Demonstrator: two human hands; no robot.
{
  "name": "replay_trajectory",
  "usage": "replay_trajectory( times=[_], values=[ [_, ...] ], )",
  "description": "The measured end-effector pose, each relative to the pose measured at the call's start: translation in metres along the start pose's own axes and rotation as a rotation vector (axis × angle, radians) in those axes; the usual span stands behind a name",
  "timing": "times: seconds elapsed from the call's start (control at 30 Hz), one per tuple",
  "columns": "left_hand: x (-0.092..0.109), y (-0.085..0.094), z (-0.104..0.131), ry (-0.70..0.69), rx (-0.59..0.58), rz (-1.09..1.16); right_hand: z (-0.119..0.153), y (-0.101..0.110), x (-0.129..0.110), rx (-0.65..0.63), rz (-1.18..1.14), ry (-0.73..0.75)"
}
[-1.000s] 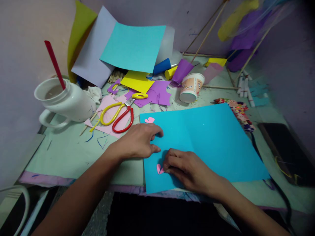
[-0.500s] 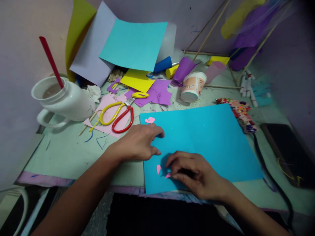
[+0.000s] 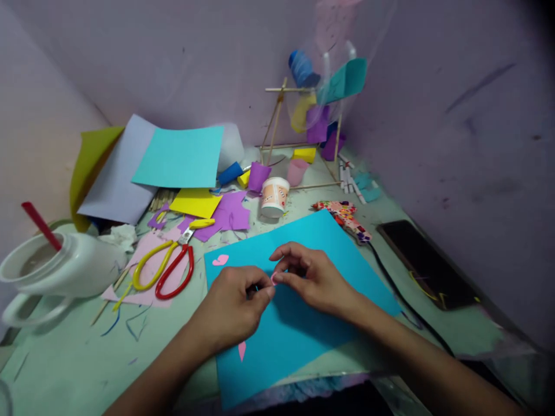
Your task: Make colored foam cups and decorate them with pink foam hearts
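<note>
A small pink paper cutout [image 3: 274, 279] is pinched above the blue sheet between both hands. My left hand [image 3: 240, 303] has thumb and forefinger closed at its left edge. From the other side, my right hand [image 3: 310, 274] grips it with thumb and fingertips, covering much of it. Beneath them lies the blue paper sheet [image 3: 299, 341], turned at an angle on the table. On its far left corner rests a pink curled cutout [image 3: 221, 260]. Another pink pointed cutout [image 3: 242, 351] shows just below my left hand, its upper part hidden.
Left of the sheet are scissors [image 3: 176, 266] on pink scraps and a white mug [image 3: 78, 266]. A paper cup [image 3: 274, 196] and a stick frame [image 3: 273, 133] stand behind. On the right lie a patterned glue gun [image 3: 344, 218], its black cord [image 3: 385, 271] and a phone [image 3: 427, 263].
My right hand has lifted the pink cutout off the sheet, and my left hand has come to meet it and closed on it. The view has shifted and the blue sheet is rotated.
</note>
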State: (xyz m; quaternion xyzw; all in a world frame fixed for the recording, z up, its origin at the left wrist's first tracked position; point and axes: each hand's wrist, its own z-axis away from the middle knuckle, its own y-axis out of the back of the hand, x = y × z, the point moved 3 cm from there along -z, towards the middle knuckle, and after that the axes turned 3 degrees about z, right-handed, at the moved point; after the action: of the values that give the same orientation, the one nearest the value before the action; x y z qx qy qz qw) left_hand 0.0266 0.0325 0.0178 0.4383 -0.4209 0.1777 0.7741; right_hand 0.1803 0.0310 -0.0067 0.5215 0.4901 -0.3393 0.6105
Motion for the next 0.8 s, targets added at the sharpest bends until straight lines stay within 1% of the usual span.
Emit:
replay_trajectory(
  times=[0.07, 0.13, 0.23, 0.37, 0.43, 0.53, 0.6, 0.63, 0.67, 0.73, 0.77, 0.8],
  values=[
    [0.001, -0.003, -0.007, -0.003, 0.023, 0.060, -0.001, 0.000, 0.006, 0.012, -0.129, -0.055],
    [-0.003, -0.004, -0.012, 0.026, 0.063, 0.110, -0.002, -0.001, 0.010, 0.023, -0.264, -0.115],
    [-0.011, -0.003, -0.015, 0.063, 0.094, 0.177, -0.004, -0.003, 0.011, 0.017, -0.323, -0.149],
    [-0.016, -0.003, -0.014, 0.079, 0.091, 0.185, -0.004, -0.007, 0.008, -0.010, -0.306, -0.149],
    [-0.017, -0.004, -0.014, 0.066, 0.081, 0.193, -0.005, -0.009, 0.009, -0.023, -0.350, -0.185],
    [-0.021, -0.006, -0.015, 0.037, 0.042, 0.295, -0.009, -0.012, 0.014, -0.073, -0.479, -0.289],
    [-0.025, -0.007, -0.017, 0.032, 0.022, 0.401, -0.011, -0.012, 0.015, -0.119, -0.518, -0.318],
    [-0.028, -0.006, -0.017, 0.036, 0.027, 0.450, -0.011, -0.009, 0.015, -0.104, -0.478, -0.295],
    [-0.031, -0.005, -0.018, 0.045, 0.043, 0.491, -0.009, -0.003, 0.013, -0.055, -0.389, -0.240],
    [-0.036, -0.001, -0.018, 0.070, 0.100, 0.546, 0.000, 0.011, 0.005, 0.087, -0.088, -0.065],
    [-0.039, 0.001, -0.018, 0.084, 0.136, 0.565, 0.008, 0.018, -0.001, 0.129, 0.094, 0.037],
    [-0.040, 0.004, -0.018, 0.095, 0.170, 0.585, 0.017, 0.022, -0.005, 0.109, 0.267, 0.120]
  ],
)
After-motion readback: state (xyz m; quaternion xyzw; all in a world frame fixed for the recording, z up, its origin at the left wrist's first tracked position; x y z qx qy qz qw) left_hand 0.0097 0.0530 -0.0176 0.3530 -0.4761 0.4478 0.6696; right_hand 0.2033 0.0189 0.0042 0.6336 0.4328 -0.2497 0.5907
